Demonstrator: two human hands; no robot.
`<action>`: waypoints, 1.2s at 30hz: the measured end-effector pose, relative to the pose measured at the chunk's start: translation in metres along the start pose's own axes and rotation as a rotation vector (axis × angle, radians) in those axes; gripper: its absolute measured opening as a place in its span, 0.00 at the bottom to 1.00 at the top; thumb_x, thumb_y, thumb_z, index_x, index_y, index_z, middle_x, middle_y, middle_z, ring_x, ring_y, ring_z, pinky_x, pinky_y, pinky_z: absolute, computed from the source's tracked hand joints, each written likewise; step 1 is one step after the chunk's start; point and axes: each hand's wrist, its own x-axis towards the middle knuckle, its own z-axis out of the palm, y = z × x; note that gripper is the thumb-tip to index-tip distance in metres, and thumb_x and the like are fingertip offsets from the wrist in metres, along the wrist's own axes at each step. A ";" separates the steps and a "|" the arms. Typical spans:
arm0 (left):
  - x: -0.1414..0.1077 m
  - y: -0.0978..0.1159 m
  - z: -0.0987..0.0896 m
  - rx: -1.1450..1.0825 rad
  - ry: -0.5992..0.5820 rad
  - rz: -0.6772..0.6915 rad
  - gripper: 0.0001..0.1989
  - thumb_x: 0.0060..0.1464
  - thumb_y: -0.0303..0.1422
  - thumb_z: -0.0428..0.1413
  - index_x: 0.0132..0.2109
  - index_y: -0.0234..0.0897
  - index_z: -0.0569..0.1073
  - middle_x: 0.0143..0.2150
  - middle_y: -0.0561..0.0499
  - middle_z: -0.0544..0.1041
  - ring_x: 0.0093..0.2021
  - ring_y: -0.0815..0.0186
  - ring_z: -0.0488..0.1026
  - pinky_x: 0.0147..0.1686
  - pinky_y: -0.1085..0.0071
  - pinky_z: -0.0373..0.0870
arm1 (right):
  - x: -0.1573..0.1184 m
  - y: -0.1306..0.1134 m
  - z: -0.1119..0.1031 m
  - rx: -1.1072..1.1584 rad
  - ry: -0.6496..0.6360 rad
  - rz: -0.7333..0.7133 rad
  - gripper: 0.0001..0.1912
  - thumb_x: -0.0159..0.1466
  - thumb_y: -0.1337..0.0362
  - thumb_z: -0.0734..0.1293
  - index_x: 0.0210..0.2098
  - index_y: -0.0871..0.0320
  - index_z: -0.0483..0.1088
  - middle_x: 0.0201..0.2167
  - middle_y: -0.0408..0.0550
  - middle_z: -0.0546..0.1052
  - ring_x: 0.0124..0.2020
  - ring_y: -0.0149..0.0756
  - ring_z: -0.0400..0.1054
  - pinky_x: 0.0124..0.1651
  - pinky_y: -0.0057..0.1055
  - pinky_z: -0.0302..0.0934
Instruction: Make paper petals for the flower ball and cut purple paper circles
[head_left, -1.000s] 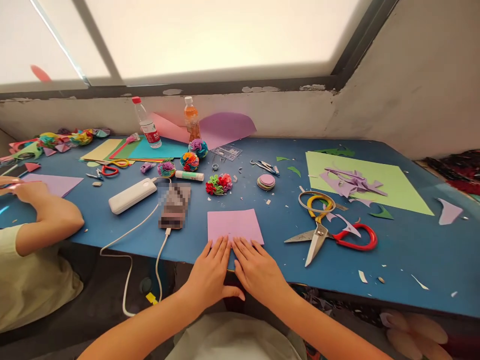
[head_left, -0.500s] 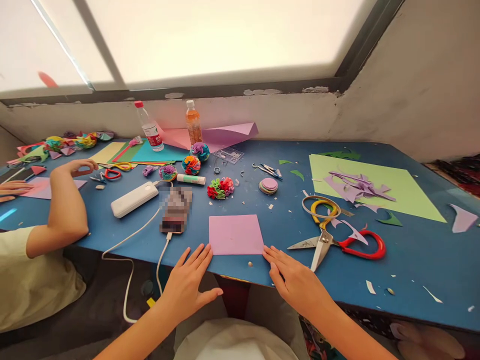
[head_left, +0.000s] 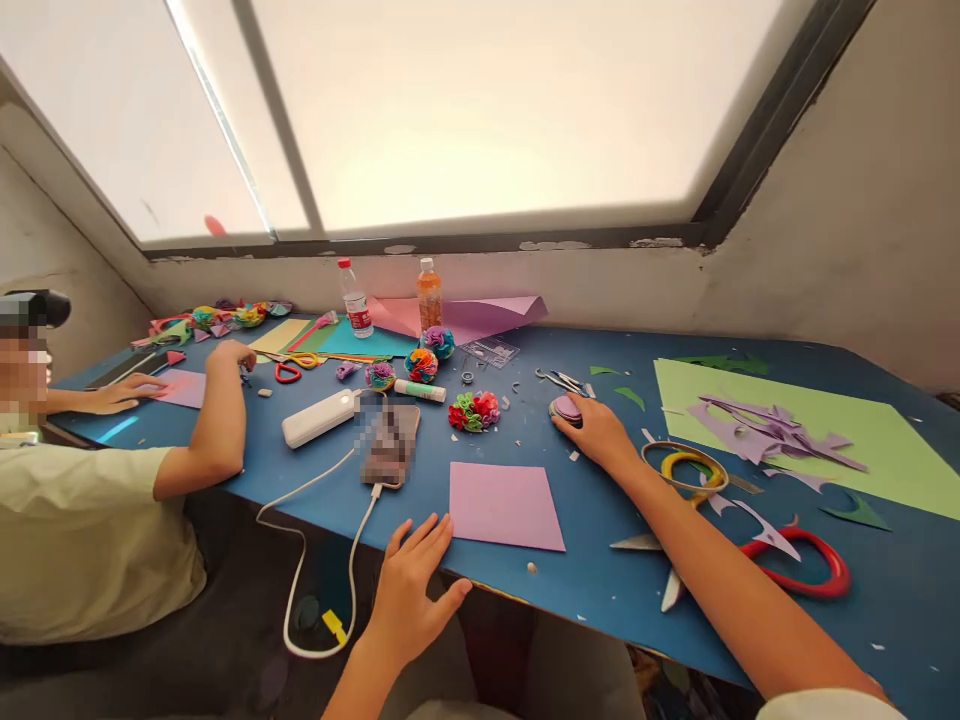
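A lilac rectangle of paper (head_left: 507,506) lies flat near the table's front edge. My left hand (head_left: 415,583) rests with fingers spread on the edge, fingertips at the sheet's near left corner. Farther in, my right hand (head_left: 598,432) has its fingers around a small stack of round paper pieces (head_left: 564,408), pink-purple on top, partly covered by the hand. Big scissors (head_left: 817,575) with red and yellow handles lie spread beneath my right forearm, which hides their middle. A ring of tape (head_left: 660,447) sits over the yellow handle.
Paper flowers (head_left: 474,411), a glue stick (head_left: 420,390), a phone (head_left: 401,445) on a cable and a white power bank (head_left: 321,417) lie left of centre. Purple scraps cover a light green sheet (head_left: 892,430) at right. Two bottles (head_left: 430,296) stand behind. Another person (head_left: 90,530) works at left.
My right hand has left the lilac paper and reached forward to the round paper stack, closing on it. My left hand stays at the paper's corner. The view has shifted left.
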 end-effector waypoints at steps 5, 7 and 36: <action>0.005 0.000 -0.015 -0.523 0.082 -0.254 0.24 0.61 0.45 0.51 0.60 0.40 0.69 0.62 0.44 0.69 0.62 0.54 0.67 0.62 0.49 0.63 | -0.017 -0.020 0.000 0.150 0.028 -0.149 0.33 0.60 0.50 0.64 0.57 0.68 0.64 0.51 0.65 0.75 0.48 0.53 0.73 0.51 0.49 0.69; 0.023 0.007 -0.029 -0.796 0.107 -0.399 0.25 0.60 0.46 0.52 0.58 0.37 0.70 0.59 0.41 0.73 0.59 0.55 0.71 0.58 0.55 0.69 | -0.040 -0.038 -0.009 0.211 -0.001 -0.280 0.35 0.58 0.48 0.67 0.60 0.59 0.62 0.52 0.56 0.75 0.49 0.45 0.73 0.51 0.40 0.70; 0.152 -0.211 -0.172 -0.111 0.444 -0.595 0.18 0.61 0.39 0.54 0.54 0.33 0.69 0.53 0.45 0.72 0.49 0.59 0.72 0.48 0.58 0.73 | -0.053 0.003 -0.015 0.117 -0.017 0.120 0.35 0.59 0.50 0.55 0.61 0.63 0.57 0.48 0.60 0.77 0.46 0.52 0.73 0.45 0.44 0.68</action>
